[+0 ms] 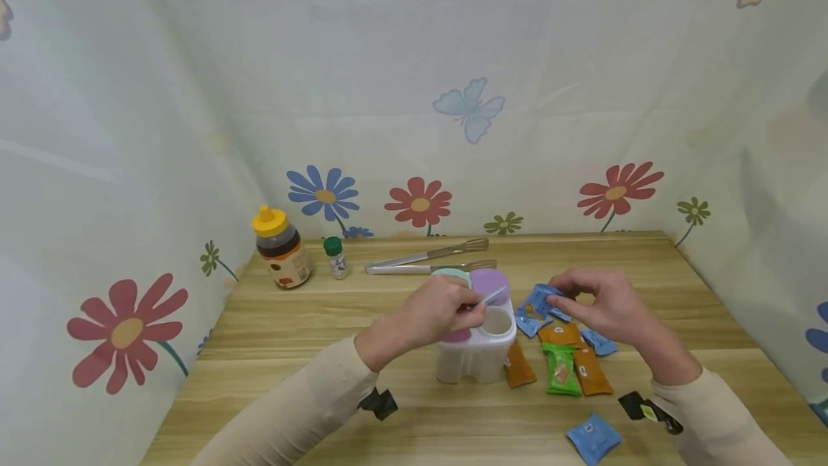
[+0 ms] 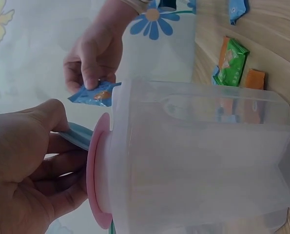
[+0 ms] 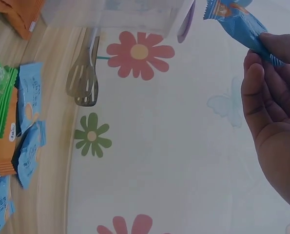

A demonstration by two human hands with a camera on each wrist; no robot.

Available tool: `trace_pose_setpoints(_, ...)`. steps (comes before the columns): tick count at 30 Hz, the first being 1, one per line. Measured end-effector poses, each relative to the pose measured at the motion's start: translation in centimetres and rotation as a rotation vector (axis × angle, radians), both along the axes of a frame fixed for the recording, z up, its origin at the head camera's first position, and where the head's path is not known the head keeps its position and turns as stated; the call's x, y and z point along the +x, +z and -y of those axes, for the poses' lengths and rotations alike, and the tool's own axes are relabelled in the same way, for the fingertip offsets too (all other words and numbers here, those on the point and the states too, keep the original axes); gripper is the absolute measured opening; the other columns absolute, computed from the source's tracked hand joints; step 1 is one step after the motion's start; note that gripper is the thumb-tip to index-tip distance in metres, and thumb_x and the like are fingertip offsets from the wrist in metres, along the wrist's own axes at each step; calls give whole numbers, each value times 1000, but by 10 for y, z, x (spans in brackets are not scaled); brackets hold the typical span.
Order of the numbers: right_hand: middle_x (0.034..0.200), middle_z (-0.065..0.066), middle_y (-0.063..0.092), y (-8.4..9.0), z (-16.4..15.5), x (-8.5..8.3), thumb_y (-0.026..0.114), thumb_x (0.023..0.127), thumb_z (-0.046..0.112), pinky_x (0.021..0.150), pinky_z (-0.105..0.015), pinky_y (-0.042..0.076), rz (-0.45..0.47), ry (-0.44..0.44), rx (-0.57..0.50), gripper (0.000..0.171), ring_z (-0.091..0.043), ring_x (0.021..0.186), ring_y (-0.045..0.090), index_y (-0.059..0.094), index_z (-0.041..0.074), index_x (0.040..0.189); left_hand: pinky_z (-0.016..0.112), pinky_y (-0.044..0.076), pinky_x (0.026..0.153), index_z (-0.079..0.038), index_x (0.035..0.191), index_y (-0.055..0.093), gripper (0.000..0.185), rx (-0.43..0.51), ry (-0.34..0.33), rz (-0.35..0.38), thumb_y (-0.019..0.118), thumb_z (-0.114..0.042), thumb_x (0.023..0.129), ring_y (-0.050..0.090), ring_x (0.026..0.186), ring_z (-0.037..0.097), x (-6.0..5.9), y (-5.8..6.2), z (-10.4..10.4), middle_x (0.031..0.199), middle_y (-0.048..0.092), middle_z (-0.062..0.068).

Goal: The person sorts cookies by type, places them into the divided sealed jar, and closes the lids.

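A translucent white container (image 1: 475, 354) with several lidded compartments stands mid-table; its purple lid (image 1: 489, 282) and teal lid (image 1: 451, 275) are in place at the back. My left hand (image 1: 468, 308) pinches a pale blue lid (image 2: 76, 136) that is lifted off an open compartment (image 1: 497, 321), beside the pink lid (image 2: 98, 170). My right hand (image 1: 563, 297) pinches a blue snack packet (image 1: 540, 300) in the air just right of the container. The same blue packet (image 3: 237, 22) shows between thumb and fingers in the right wrist view. Orange, green and blue packets (image 1: 563, 365) lie under that hand.
A yellow-capped honey bottle (image 1: 280, 248) and a small green-capped jar (image 1: 336, 257) stand at the back left. Metal tongs (image 1: 430, 257) lie behind the container. One blue packet (image 1: 593, 437) lies near the front edge. Flower-printed cloth walls surround the table.
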State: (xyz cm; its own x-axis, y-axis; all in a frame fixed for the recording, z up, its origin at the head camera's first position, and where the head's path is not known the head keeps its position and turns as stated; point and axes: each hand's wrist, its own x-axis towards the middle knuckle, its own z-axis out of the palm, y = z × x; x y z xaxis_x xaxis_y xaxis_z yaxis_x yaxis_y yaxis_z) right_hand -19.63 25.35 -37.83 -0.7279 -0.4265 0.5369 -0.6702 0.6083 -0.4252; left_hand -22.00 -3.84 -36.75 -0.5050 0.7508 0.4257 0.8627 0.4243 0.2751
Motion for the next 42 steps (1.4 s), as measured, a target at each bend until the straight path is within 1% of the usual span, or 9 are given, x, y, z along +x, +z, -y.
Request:
trace_pose_setpoints(4,83,14,68,3,4,1,80,76,3,66,-21,54,-18,26,-23,26,-1,71,58,73,20,95,7,37,50,-7,84,75,13,-12,16,39,66,-15,89,46,57,3,0,-1,2,65,57,-5)
trace_pose_setpoints(7,83,12,68,4,7,2,80,75,1,67,-18,54,-23,50,-52,28,-2,71,59,72,19,95,7,38,50,-7,85,75,14,-10,22,48,65,-16,91,46,57,3,-1,-2,3,65,57,-6)
trace_pose_setpoints(12,82,7,68,5,14,3,79,75,-4,69,-16,53,-1,100,-126,29,-5,71,60,70,17,95,8,35,49,-8,79,72,15,14,12,31,65,-15,91,44,55,3,-2,-5,4,62,53,-6)
trace_pose_setpoints(15,82,5,68,3,19,3,78,75,-5,69,-16,53,3,126,-151,30,-6,71,60,70,16,95,9,34,49,-9,75,70,17,28,5,21,65,-13,91,43,54,3,-3,-5,4,60,51,-7)
trace_pose_setpoints(22,82,9,68,0,27,0,77,76,-7,66,-19,54,17,188,-200,30,-5,70,60,69,16,93,10,34,49,-10,70,66,20,50,0,12,65,-12,90,42,54,4,-3,-6,5,59,50,-6)
trace_pose_setpoints(26,82,9,68,-2,30,0,77,76,-6,65,-19,54,20,191,-209,29,-5,69,61,69,16,92,10,35,49,-10,70,66,20,49,8,16,65,-12,90,43,55,4,-3,-6,5,60,51,-6)
trace_pose_setpoints(31,84,9,68,-3,33,0,79,75,-5,66,-18,54,-4,176,-208,30,-5,70,60,69,15,94,10,34,50,-11,70,65,21,40,18,15,65,-13,91,43,55,4,-3,-4,5,60,52,-6)
trace_pose_setpoints(37,85,3,69,-1,37,1,77,72,-13,65,-21,55,9,201,-238,34,-6,71,60,68,10,96,10,34,49,-10,70,66,22,35,24,29,63,-13,91,44,54,3,-3,-4,5,60,52,-7)
trace_pose_setpoints(42,82,-9,68,11,46,10,73,69,-21,63,-21,54,-3,237,-247,32,-10,69,60,67,1,92,10,36,49,-10,72,67,21,29,28,46,63,-13,92,45,55,3,-2,-4,5,61,52,-7)
